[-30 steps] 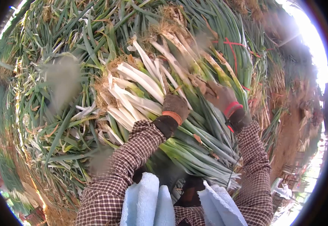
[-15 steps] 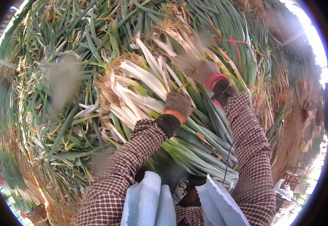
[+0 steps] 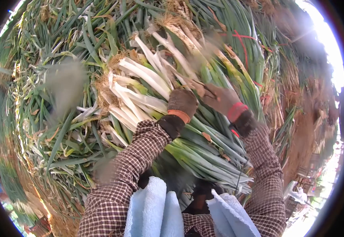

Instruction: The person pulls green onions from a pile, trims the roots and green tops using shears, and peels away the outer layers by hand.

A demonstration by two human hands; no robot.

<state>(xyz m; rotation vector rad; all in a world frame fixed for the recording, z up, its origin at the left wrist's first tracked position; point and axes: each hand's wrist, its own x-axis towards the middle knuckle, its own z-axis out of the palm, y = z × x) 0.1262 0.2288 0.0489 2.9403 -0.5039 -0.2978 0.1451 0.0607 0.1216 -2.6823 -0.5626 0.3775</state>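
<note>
My left hand (image 3: 182,105), in a brown work glove with an orange cuff, is closed around the stalks of a bunch of long green onions (image 3: 148,81). Their white shafts and tangled roots point to the upper left; the green leaves (image 3: 211,154) run down to the lower right. Just right of it, my right hand (image 3: 223,99), gloved with a red cuff, has its fingers pinched together over the bunch. A brownish withered leaf (image 3: 193,83) runs into those fingertips, which are partly blurred.
A thick heap of loose green onions (image 3: 61,114) covers the left and far side. Beyond my right hand lie more onions with red twine (image 3: 241,45) across them. Bare brown ground (image 3: 304,138) shows at the right. A light blue towel (image 3: 152,209) hangs before my chest.
My right hand has moved down and nearer to my left hand, with the withered leaf now showing at its fingertips. The left hand keeps its grip on the bunch. The view has shifted slightly.
</note>
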